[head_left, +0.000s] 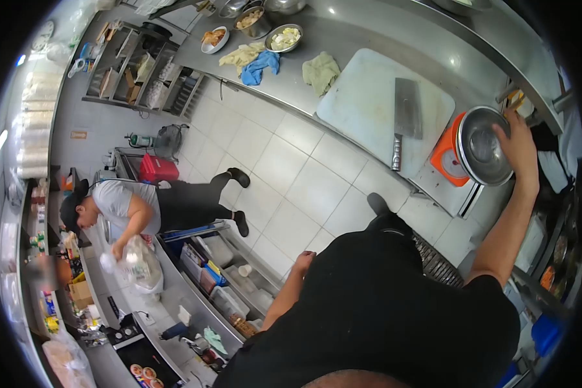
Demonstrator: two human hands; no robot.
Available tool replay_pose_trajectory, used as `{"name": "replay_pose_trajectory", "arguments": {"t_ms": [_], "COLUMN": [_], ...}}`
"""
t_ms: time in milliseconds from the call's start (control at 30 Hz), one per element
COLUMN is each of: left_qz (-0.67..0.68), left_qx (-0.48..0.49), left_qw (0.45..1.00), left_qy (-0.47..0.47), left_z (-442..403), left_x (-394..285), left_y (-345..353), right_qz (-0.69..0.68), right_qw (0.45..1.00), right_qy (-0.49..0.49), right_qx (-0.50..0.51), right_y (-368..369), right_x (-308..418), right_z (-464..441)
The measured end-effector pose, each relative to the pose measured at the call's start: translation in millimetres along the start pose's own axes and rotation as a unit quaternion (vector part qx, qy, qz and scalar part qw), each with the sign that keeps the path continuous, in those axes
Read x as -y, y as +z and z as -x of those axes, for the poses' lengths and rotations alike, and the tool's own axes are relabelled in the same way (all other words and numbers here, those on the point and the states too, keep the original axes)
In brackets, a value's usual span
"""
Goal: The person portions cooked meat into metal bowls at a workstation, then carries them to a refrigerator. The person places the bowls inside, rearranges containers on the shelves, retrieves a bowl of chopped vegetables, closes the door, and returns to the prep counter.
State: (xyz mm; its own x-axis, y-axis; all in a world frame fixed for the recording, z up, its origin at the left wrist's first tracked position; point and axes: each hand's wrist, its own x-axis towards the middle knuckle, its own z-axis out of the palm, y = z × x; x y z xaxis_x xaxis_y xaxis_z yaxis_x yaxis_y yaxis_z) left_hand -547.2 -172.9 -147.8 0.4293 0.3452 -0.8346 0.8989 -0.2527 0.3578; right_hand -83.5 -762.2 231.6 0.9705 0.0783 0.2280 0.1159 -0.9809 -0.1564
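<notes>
My right hand (518,145) grips the rim of a shiny metal bowl (488,152), with fingers over its far edge. Under the bowl is an orange kitchen scale (447,158), its dial partly showing. Beside it lies a white cutting board (355,90) bearing a cleaver (407,110) with a metal handle. Down at my left side hangs my left hand (303,261), fingers loosely curled, with nothing visible in it, away from the counter.
On the steel counter (304,71) are a green cloth (321,72), a blue cloth (260,68) and several bowls of food. Across the tiled floor (310,181), a person (129,204) handles a plastic bag (141,266). An overhead shelf (498,58) runs above the counter.
</notes>
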Motion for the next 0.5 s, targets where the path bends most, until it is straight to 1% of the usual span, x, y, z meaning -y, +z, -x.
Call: {"name": "replay_pose_trajectory", "arguments": {"t_ms": [33,133,200,233,267,300,333,400,433,500], "left_qz": [0.029,-0.07,-0.063,-0.07,-0.075,-0.107,-0.098,-0.081,-0.079,-0.082], "left_qx": [0.015,0.003,0.015,0.02,0.026,0.012,0.013,0.016,0.01,-0.006], "left_qw": [0.999,0.997,0.998,0.997,0.996,0.992,0.993,0.994,0.994,0.992], "left_qy": [-0.022,0.017,0.027,0.033,0.037,0.072,0.061,0.072,0.078,0.095], "left_z": [12,1,7,6,-2,-14,-18,-26,-26,-31], "left_x": [-18,-40,-75,-86,-84,-84,-91,-102,-106,-108], "left_y": [1,5,6,7,11,14,17,23,26,27], "right_qz": [-0.01,-0.054,-0.08,-0.068,-0.056,-0.091,-0.106,-0.131,-0.156,-0.173], "right_qw": [0.999,0.996,0.991,0.988,0.983,0.987,0.985,0.981,0.98,0.977], "right_qy": [0.021,0.043,0.081,0.101,0.119,0.086,0.081,0.069,0.053,0.048], "right_qx": [0.034,0.05,0.071,0.098,0.126,0.099,0.107,0.124,0.111,0.118], "right_y": [7,29,35,34,34,43,43,36,34,41], "right_x": [-9,-30,-39,-39,-40,-48,-47,-48,-47,-61], "right_z": [3,5,7,7,8,11,13,14,16,18]}}
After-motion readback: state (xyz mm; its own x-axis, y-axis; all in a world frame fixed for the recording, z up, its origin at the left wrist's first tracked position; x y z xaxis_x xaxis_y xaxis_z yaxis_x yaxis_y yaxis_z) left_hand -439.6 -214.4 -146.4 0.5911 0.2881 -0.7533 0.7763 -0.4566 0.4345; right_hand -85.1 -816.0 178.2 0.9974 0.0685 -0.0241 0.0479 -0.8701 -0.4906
